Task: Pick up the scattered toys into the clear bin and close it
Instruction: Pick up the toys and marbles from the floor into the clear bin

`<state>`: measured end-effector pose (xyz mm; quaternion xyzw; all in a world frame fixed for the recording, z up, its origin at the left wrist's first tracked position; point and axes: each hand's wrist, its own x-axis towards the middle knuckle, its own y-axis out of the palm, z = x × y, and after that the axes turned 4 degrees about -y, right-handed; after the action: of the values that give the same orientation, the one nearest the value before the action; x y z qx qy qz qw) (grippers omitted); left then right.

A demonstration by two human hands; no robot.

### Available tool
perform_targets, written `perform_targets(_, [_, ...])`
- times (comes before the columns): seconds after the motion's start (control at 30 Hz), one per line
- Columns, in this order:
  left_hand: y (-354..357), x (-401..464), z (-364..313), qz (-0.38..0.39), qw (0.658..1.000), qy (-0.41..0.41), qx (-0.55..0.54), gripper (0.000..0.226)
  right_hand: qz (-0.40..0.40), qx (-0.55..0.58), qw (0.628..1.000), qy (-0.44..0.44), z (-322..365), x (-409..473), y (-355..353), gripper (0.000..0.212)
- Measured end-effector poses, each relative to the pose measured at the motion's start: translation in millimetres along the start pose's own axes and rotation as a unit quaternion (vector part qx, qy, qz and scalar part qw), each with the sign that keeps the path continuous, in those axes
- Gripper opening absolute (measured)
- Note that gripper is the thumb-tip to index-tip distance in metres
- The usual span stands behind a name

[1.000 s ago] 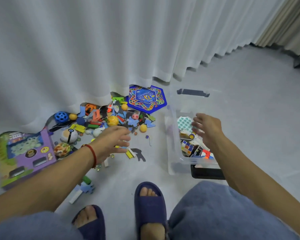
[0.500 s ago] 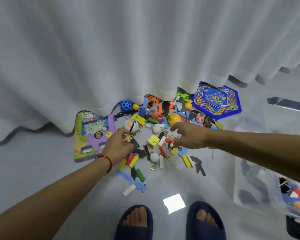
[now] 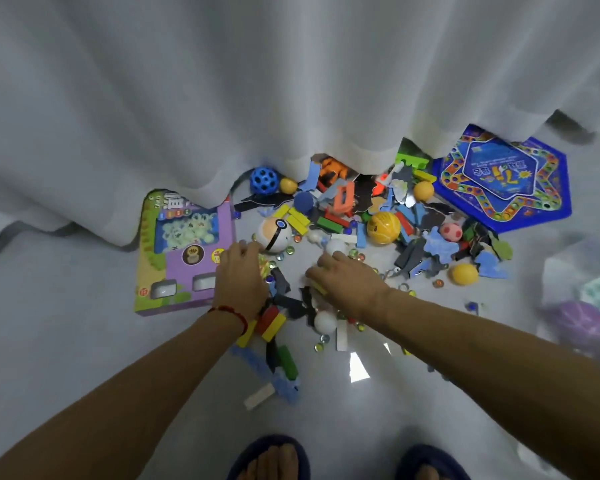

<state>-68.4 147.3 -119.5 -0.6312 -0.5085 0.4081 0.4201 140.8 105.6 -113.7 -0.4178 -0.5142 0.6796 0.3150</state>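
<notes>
Scattered toys lie on the grey floor in front of a white curtain: blocks, foam pieces, marbles and balls. My left hand (image 3: 239, 278) is palm down at the pile's left side, fingers curled around a speckled ball (image 3: 264, 266) that is mostly hidden. My right hand (image 3: 347, 285) presses on the middle of the pile, fingers bent over a yellow block (image 3: 317, 289). A white ball (image 3: 324, 322) lies between my wrists. The clear bin (image 3: 561, 271) shows blurred at the right edge, open, with a purple toy and a teal piece inside.
A purple toy box (image 3: 184, 251) lies flat left of my left hand. A blue hexagonal game board (image 3: 503, 178) sits at the back right. The curtain (image 3: 291, 81) hangs over the pile's far edge. My slippered feet (image 3: 269, 459) are at the bottom.
My right hand left the bin and came down on the pile. My left hand reached the speckled ball by the purple box. The view swung left, so the bin slid to the right edge.
</notes>
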Motion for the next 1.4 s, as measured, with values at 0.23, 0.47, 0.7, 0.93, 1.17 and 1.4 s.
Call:
perform_targets(0.23, [-35.0,-39.2,-37.6,-0.062,0.978,0.027,-0.199,0.048,-0.097,0.251,0.946,0.179,2.6,-57.0,-48.9,0.048])
perform_targets(0.47, [-108.5,-109.2,-203.6,0.274,0.757,-0.086,-0.587,0.038,-0.274,0.613,0.595,0.441,1.1,-219.3,-139.5,0.037])
perform_targets(0.7, [-149.6,-176.3,-348.8,0.381,0.774,0.069,-0.501,0.029,-0.41,0.656,0.335,0.538,-27.0,-384.7,-189.1,0.028])
perform_targets(0.93, [-151.5,-189.5,-362.5,0.372,0.803,0.055,-0.463,0.043,-0.395,0.587,0.408,0.577,-10.8,-422.1,-176.3,0.029])
perform_targets(1.17, [-151.0,-147.2,-265.6,0.255,0.863,-0.008,-0.436,0.023,-0.3,0.526,0.63,0.487,-8.6,-346.7,-188.2,0.021])
perform_targets(1.4, [-120.9,-111.2,-163.3,0.163,0.921,-0.048,-0.35,0.026,-0.173,0.468,0.757,0.421,-4.1,-234.8,-148.7,0.021])
